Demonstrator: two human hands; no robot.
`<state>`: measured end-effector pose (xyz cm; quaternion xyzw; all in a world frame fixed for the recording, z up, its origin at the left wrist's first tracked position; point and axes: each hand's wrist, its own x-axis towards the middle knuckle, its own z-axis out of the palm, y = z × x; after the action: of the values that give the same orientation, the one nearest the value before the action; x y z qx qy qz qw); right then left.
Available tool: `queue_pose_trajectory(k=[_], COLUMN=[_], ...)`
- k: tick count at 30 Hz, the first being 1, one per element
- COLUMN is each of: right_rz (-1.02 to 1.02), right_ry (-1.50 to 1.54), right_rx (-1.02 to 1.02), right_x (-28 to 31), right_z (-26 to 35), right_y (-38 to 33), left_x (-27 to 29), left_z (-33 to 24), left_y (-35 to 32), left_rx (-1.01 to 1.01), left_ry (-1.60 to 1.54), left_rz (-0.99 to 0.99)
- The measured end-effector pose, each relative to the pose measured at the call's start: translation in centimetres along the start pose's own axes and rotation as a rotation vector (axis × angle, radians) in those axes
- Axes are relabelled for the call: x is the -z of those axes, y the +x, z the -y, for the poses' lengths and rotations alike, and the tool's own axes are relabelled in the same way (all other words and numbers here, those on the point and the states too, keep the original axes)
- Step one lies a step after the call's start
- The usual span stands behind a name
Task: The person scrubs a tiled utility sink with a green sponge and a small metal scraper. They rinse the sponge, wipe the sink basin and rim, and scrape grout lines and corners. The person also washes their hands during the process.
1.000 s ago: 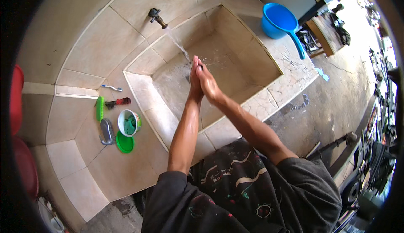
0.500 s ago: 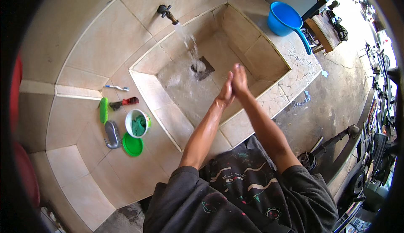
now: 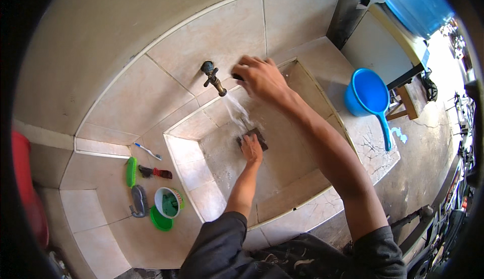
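Water runs from the brass tap (image 3: 216,81) on the tiled wall into the tiled sink (image 3: 189,170). At the sink's bottom my left hand (image 3: 251,149) lies with its fingers over the dark square drain (image 3: 260,139); the fingers look extended, their tips hard to make out in the water. My right hand (image 3: 261,77) is raised above the sink's far edge, just right of the tap and apart from it. Its fingers are curled and a little blurred. A small dark thing shows beneath them; its kind is not clear.
On the left ledge lie a toothbrush (image 3: 148,151), a green brush (image 3: 131,172), a red-and-black brush (image 3: 155,172), a grey-handled brush (image 3: 138,201), a tub with green contents (image 3: 168,203) and a green lid (image 3: 161,220). A blue dipper (image 3: 369,95) stands on the right ledge.
My hands, pressed together over the sink before, have parted. The left went down to the drain, the right up beside the tap. The view has shifted, and water still runs.
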<state>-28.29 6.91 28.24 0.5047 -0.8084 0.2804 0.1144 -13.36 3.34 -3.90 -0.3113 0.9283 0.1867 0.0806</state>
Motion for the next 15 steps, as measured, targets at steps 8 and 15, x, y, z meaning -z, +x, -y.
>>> queue_pose_trajectory(k=[8,15], right_rz=[0.389,0.422], right_ry=[-0.333,0.373], right_rx=[0.086,-0.958], right_x=[-7.0,-4.8], right_z=[4.1,4.7], right_y=[6.7,10.7], left_x=[-0.8,-2.2], left_z=[-0.7,0.9], left_y=[-0.2,1.5], left_rx=[0.028,-0.071], left_ry=[0.233,0.231], left_rz=[-0.271,-0.367])
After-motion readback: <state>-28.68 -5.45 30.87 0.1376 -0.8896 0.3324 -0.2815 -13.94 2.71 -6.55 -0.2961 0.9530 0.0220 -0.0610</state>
